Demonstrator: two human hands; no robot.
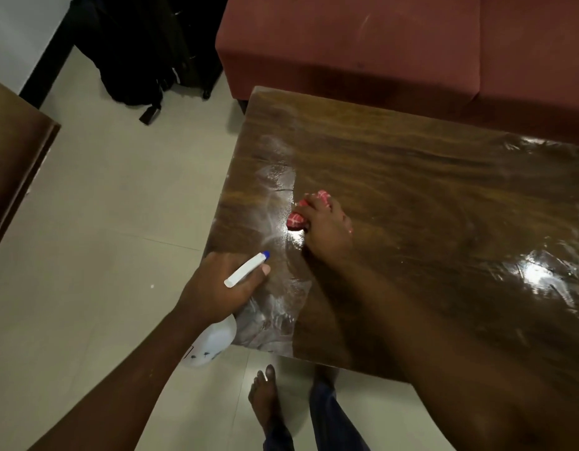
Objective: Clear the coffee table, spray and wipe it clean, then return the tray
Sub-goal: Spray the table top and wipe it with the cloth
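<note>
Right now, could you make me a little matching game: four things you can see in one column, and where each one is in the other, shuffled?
Things:
1. spray bottle
2. red checked cloth
3. sofa
4. black bag

Places:
A. on the tiled floor, beside the sofa
B. held in the left hand
C. behind the coffee table
D. under the right hand, on the wet tabletop

Pairs: 1-B, 2-D, 3-C, 4-A
</note>
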